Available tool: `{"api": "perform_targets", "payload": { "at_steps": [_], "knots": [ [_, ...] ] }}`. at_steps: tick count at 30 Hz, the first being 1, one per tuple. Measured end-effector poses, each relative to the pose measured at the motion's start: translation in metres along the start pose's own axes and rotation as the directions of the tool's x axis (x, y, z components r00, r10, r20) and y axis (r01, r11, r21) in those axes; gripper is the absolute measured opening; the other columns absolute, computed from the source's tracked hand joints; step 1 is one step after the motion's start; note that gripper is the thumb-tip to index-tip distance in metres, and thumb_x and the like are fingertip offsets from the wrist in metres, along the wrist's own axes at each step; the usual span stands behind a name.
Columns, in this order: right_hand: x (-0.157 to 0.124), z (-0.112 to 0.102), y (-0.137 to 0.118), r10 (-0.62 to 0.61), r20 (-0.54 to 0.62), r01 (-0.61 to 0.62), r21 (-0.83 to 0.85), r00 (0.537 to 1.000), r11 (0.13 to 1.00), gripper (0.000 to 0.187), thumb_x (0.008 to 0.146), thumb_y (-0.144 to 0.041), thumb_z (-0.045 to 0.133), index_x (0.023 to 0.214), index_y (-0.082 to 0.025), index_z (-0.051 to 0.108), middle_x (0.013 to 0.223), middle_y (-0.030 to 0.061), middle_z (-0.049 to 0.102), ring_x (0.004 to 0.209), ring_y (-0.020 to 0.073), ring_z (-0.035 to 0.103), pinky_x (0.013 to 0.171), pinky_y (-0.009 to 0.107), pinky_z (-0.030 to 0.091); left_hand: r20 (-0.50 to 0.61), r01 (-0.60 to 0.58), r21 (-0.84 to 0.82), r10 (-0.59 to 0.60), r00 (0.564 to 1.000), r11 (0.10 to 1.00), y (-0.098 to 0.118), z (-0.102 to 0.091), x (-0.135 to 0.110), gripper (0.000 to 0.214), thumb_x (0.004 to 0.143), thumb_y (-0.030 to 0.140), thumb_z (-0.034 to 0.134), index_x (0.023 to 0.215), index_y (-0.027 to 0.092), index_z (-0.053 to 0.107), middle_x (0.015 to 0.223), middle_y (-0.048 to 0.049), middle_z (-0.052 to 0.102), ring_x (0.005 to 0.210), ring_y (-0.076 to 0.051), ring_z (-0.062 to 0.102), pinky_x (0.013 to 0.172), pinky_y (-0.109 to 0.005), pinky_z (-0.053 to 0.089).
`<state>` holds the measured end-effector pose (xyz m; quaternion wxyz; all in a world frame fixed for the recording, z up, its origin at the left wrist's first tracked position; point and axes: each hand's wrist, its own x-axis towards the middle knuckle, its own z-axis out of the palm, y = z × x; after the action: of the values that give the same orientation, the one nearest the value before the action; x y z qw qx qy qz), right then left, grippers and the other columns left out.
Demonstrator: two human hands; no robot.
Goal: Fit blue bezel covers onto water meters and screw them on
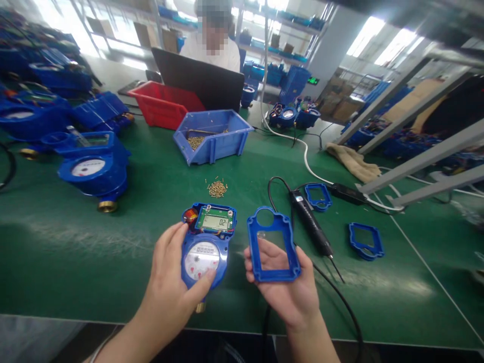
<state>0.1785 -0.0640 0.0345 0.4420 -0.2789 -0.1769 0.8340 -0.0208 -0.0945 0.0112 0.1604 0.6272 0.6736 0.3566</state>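
Note:
My left hand (172, 277) grips a blue water meter (222, 267) from its left side, thumb across the round dial. The meter's upper housing is uncovered, showing a green circuit board (215, 210) with a small display reading about 0.2. Just to the right, my right hand (289, 297) holds a blue cover frame (276, 276) from below and behind, and its palm shows through the window. The frame and the meter are apart. Beyond the meter lies a small heap of brass screws (217, 189). An electric screwdriver (310, 224) rests right of the frame.
Two more blue cover frames (366, 241) lie at right. A blue bin (227, 146) with screws and a red bin (159, 108) stand ahead. Another water meter (94, 171) sits at left. Cables and grey metal legs (427, 156) are at right; a person sits behind a dark screen (200, 75).

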Motion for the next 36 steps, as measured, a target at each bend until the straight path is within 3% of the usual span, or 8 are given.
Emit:
{"api": "perform_targets", "payload": {
  "at_steps": [3, 7, 13, 19, 21, 25, 30, 36],
  "knots": [
    [-0.001, 0.012, 0.012, 0.055, 0.073, -0.059, 0.064, 0.996, 0.996, 0.055, 0.073, -0.056, 0.053, 0.102, -0.010, 0.065, 0.091, 0.0135, 0.066, 0.075, 0.0185, 0.061, 0.064, 0.026, 0.046, 0.046, -0.289, 0.024, 0.288, 0.957, 0.957, 0.005, -0.005, 0.011, 0.072, 0.079, 0.055, 0.048, 0.135, 0.017, 0.024, 0.136, -0.0167, 0.033, 0.128, -0.033, 0.030, 0.106, -0.052, 0.024],
    [-0.003, 0.021, 0.022, 0.092, 0.103, -0.094, 0.013, 0.990, 0.996, 0.057, 0.076, -0.058, 0.049, 0.103, -0.010, 0.065, 0.090, 0.0129, 0.067, 0.078, 0.0184, 0.061, 0.076, 0.029, 0.045, 0.061, -0.392, -0.019, 0.392, 0.918, 0.920, 0.023, -0.007, 0.021, 0.108, 0.059, 0.080, 0.046, 0.139, 0.014, 0.015, 0.136, -0.0219, 0.034, 0.125, -0.038, 0.034, 0.104, -0.053, 0.028],
    [-0.012, 0.028, 0.026, 0.045, 0.052, -0.041, -0.092, 0.998, 0.995, 0.046, 0.078, -0.054, 0.050, 0.099, -0.017, 0.067, 0.096, 0.0099, 0.066, 0.080, 0.0200, 0.061, 0.076, 0.034, 0.047, 0.072, -0.310, 0.043, 0.307, 0.949, 0.950, 0.051, -0.002, 0.028, 0.091, 0.054, 0.054, 0.075, 0.126, 0.014, 0.035, 0.111, -0.0151, 0.058, 0.103, -0.034, 0.055, 0.095, -0.052, 0.038],
    [-0.015, 0.027, 0.028, 0.087, 0.143, -0.079, -0.057, 0.986, 0.995, 0.049, 0.081, -0.052, 0.048, 0.105, -0.013, 0.065, 0.097, 0.0129, 0.065, 0.079, 0.0195, 0.061, 0.066, 0.028, 0.048, -0.006, -0.224, -0.126, 0.225, 0.974, 0.966, 0.044, 0.000, 0.035, 0.020, 0.089, 0.028, 0.041, 0.102, 0.021, 0.054, 0.097, -0.0054, 0.066, 0.089, -0.020, 0.062, 0.082, -0.034, 0.049],
    [-0.017, 0.027, 0.030, 0.065, 0.149, -0.056, -0.059, 0.987, 0.997, 0.048, 0.081, -0.051, 0.048, 0.108, -0.015, 0.064, 0.098, 0.0126, 0.065, 0.083, 0.0208, 0.061, 0.069, 0.031, 0.049, 0.013, -0.239, -0.133, 0.242, 0.970, 0.962, 0.045, 0.001, 0.034, 0.023, 0.088, 0.033, 0.044, 0.104, 0.020, 0.054, 0.098, -0.0068, 0.065, 0.088, -0.020, 0.062, 0.079, -0.034, 0.050],
    [-0.026, 0.026, 0.027, -0.049, 0.090, 0.067, -0.206, 0.995, 0.976, 0.040, 0.079, -0.048, 0.054, 0.107, -0.021, 0.065, 0.105, 0.0096, 0.063, 0.096, 0.0224, 0.058, 0.088, 0.037, 0.043, -0.016, -0.330, -0.060, 0.330, 0.944, 0.942, 0.052, 0.002, 0.025, 0.078, 0.062, 0.056, 0.068, 0.120, 0.011, 0.041, 0.109, -0.0175, 0.061, 0.099, -0.034, 0.059, 0.090, -0.050, 0.046],
    [-0.030, 0.028, 0.006, 0.112, 0.132, -0.044, -0.436, 0.985, 0.899, 0.054, 0.070, -0.058, 0.059, 0.112, -0.023, 0.062, 0.101, 0.0093, 0.062, 0.091, 0.0261, 0.058, 0.081, 0.040, 0.046, -0.001, -0.471, -0.174, 0.478, 0.878, 0.865, 0.041, -0.012, 0.024, 0.031, 0.086, 0.024, 0.045, 0.117, 0.023, 0.043, 0.093, -0.0045, 0.067, 0.088, -0.020, 0.065, 0.103, -0.046, 0.036],
    [-0.019, 0.039, -0.007, 0.200, 0.147, -0.049, -0.677, 0.969, 0.734, 0.043, 0.064, -0.036, 0.072, 0.107, -0.030, 0.065, 0.102, 0.0054, 0.060, 0.094, 0.0228, 0.056, 0.087, 0.035, 0.043, -0.034, -0.451, -0.375, 0.475, 0.880, 0.810, 0.022, -0.017, 0.009, 0.063, 0.077, 0.040, 0.061, 0.132, 0.029, 0.032, 0.098, -0.0091, 0.063, 0.090, -0.023, 0.062, 0.078, -0.034, 0.053]
  ]
}}
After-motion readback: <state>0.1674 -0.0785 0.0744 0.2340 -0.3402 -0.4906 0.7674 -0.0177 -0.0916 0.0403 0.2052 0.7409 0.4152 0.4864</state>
